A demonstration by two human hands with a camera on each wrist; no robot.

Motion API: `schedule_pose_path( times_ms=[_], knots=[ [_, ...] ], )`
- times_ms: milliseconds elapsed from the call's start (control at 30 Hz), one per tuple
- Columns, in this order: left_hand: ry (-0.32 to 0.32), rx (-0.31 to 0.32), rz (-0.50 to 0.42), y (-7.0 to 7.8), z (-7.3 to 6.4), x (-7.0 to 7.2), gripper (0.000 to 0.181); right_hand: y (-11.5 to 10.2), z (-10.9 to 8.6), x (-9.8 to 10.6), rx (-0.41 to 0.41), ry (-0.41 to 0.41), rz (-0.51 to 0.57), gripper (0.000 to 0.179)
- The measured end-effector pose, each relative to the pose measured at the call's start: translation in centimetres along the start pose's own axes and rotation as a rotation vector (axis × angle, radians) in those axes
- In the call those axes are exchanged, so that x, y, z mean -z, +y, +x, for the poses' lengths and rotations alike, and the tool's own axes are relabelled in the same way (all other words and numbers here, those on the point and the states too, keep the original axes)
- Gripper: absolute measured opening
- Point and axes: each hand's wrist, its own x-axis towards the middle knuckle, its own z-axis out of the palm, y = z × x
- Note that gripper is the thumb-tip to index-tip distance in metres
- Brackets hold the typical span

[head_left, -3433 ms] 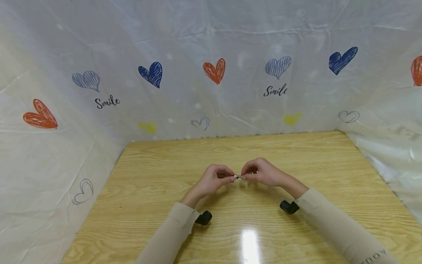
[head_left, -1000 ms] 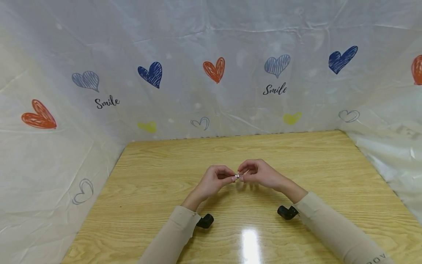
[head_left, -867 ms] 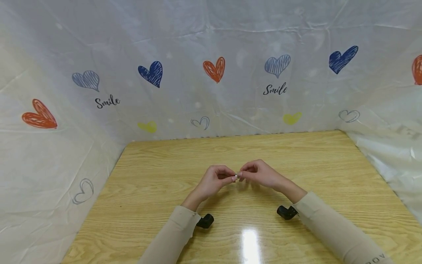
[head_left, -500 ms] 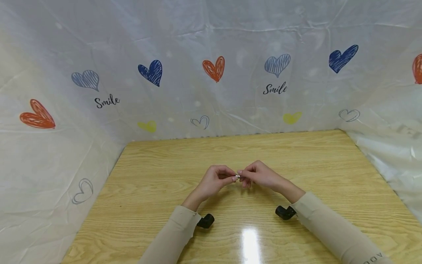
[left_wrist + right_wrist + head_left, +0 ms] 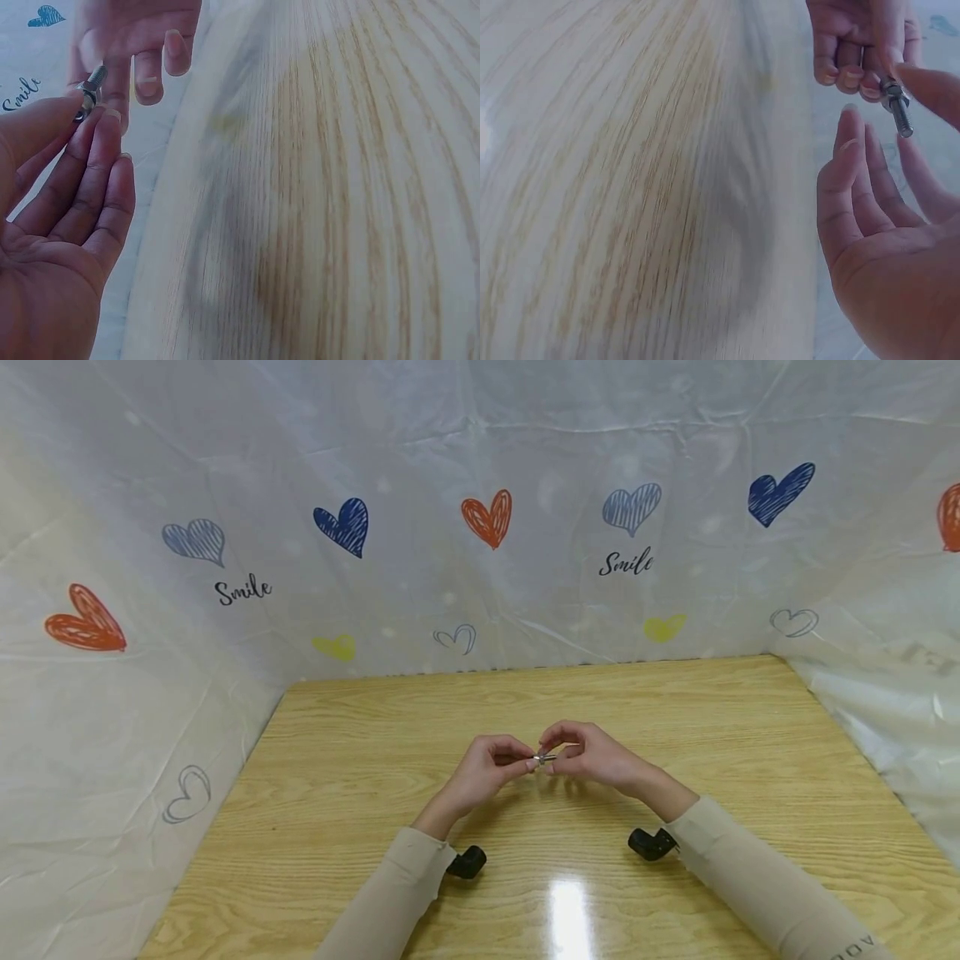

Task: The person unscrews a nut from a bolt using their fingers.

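Observation:
In the head view my left hand (image 5: 480,770) pinches a small metal bolt (image 5: 548,758) between thumb and fingers, above the middle of the table. The right wrist view shows its threaded shank (image 5: 903,121) pointing out of the left fingertips, with a nut (image 5: 895,96) on it close to them. My right hand (image 5: 603,758) is around the free end, thumb and index finger parted and the shank between them. In that wrist view the right thumb tip is right at the nut, and the other fingers are spread. The left fingers hide the bolt's far end.
The wood-grain table (image 5: 360,827) lies under both hands. A white sheet (image 5: 405,602) printed with hearts and "Smile" hangs behind and at the sides. Black wrist cameras (image 5: 468,862) stick out below the beige sleeves (image 5: 390,889).
Half a second ago the right thumb and fingers closed over the bolt; now they have parted and the shank shows. The left hand keeps its pinch nearly in place throughout.

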Motion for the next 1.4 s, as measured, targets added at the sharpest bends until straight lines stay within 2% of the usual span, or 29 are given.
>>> schedule_pose_path(
  times_ms=[300,433,667,1067,1200,1400],
  knots=[
    [-0.021,-0.012,0.009,0.15,-0.23,0.12,0.012,-0.13,0.0,0.07,-0.037,0.0,-0.112,0.036],
    [-0.024,-0.01,0.007,0.07,-0.25,0.07,0.011,-0.09,-0.01,-0.01,-0.026,-0.01,-0.097,0.037],
    [-0.008,0.001,0.022,0.15,-0.27,-0.02,0.015,-0.01,0.02,-0.05,-0.024,0.0,-0.066,0.027],
    [0.011,0.005,0.002,0.09,-0.26,-0.06,0.014,-0.01,-0.03,-0.33,-0.005,0.022,-0.021,0.02],
    [0.009,-0.003,-0.01,0.08,-0.24,0.01,0.013,0.07,-0.05,-0.32,0.003,0.018,-0.007,0.024],
    [0.007,-0.038,-0.011,-0.11,-0.25,0.17,0.013,-0.32,-0.19,-0.13,-0.029,0.031,-0.038,0.037]
  ],
)
